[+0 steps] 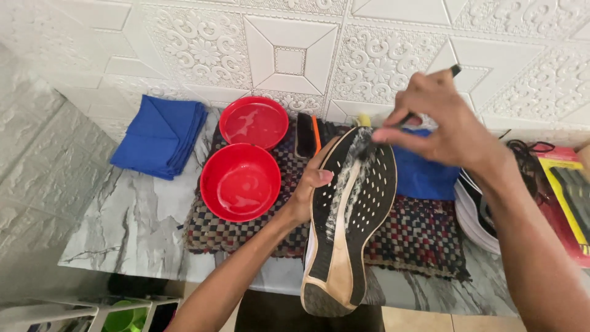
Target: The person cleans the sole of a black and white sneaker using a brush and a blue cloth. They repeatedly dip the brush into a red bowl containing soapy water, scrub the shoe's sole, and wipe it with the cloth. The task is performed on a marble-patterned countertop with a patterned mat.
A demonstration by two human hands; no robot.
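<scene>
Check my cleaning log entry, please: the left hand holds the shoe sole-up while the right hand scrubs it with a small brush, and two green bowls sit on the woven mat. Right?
Nearly. The head view shows the two bowls are red, not green. The left hand does hold the shoe sole-up, the right hand scrubs with the small brush, and the bowls sit on the woven mat.

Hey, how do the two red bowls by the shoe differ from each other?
The near bowl lies closer to the left hand; the far bowl lies nearer the wall. The near bowl looks larger in view. The near bowl rests fully on the woven mat, while the far bowl sits at the mat's back edge. Both are red, round, upright and wet inside.
</scene>
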